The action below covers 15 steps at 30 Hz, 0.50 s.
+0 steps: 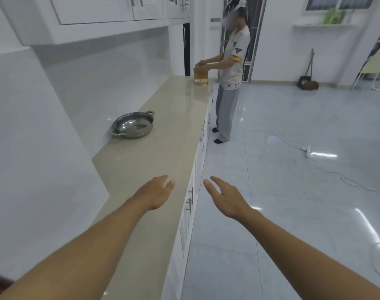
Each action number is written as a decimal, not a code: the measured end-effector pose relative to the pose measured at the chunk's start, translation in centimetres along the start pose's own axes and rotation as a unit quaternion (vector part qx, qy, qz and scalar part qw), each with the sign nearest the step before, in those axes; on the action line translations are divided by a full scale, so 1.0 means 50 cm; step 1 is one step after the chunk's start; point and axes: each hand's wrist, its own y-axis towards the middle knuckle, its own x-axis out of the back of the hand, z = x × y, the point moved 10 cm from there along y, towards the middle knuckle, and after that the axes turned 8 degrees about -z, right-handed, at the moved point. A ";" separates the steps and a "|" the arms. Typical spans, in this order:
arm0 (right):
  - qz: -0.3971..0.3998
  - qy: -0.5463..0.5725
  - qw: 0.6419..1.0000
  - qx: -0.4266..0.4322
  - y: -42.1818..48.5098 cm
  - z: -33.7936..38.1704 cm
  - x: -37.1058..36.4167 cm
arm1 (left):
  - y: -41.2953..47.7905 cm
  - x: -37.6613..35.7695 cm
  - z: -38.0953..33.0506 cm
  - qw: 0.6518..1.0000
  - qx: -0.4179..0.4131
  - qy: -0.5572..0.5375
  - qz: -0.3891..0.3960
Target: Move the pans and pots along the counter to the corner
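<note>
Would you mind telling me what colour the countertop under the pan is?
Glossy beige stone countertop, seen in the head view.

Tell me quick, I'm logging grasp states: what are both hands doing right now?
Left hand: open, holding nothing, above the beige stone counter.
Right hand: open, holding nothing, past the counter's edge.

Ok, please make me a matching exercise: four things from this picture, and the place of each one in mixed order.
1 pan
2 left hand
3 right hand
4 box

A above the floor
B at the far end of the counter
C above the counter's near end, empty
D on the counter, beside the wall

Pairs: 1-D, 2-C, 3-A, 4-B
</note>
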 end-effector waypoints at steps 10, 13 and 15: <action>0.032 -0.010 0.999 0.021 0.338 -0.057 0.023 | 0.297 -0.001 -0.063 0.999 0.025 -0.016 -0.021; 0.046 -0.012 0.998 0.041 0.448 -0.077 0.039 | 0.384 -0.009 -0.077 0.998 0.053 -0.018 -0.032; 0.060 -0.016 0.997 0.045 0.519 -0.091 0.048 | 0.439 -0.008 -0.088 0.996 0.072 -0.018 -0.040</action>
